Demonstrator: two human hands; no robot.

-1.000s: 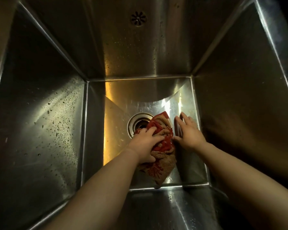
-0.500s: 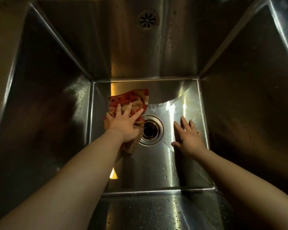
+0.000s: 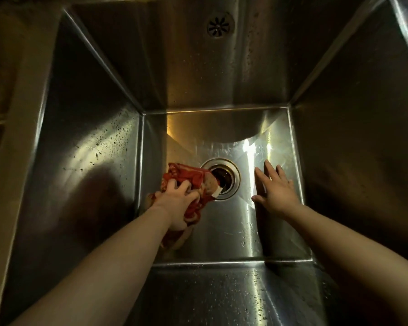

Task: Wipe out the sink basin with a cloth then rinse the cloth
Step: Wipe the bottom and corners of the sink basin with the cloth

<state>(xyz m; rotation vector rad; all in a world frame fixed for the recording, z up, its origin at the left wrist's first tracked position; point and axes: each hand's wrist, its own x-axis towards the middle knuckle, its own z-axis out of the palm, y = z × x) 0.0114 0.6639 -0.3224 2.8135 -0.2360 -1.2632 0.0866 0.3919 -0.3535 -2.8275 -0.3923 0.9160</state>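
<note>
Cloth (image 3: 193, 182) overlapping drain (image 3: 228, 178), overflow grille (image 3: 217, 25) above

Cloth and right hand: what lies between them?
In the head view, the drain, its left rim under the cloth, then bare sink floor up to the right hand.

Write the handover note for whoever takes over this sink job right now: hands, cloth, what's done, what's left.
Left hand: grips the bunched red cloth on the basin floor, left of the drain; a cloth corner overlaps the drain rim.
Right hand: flat on the floor right of the drain, holding nothing.
Done: cannot tell how much is wiped.
Left: droplets show on the left wall; wipe them, then rinse the cloth. No water runs in view.
</note>
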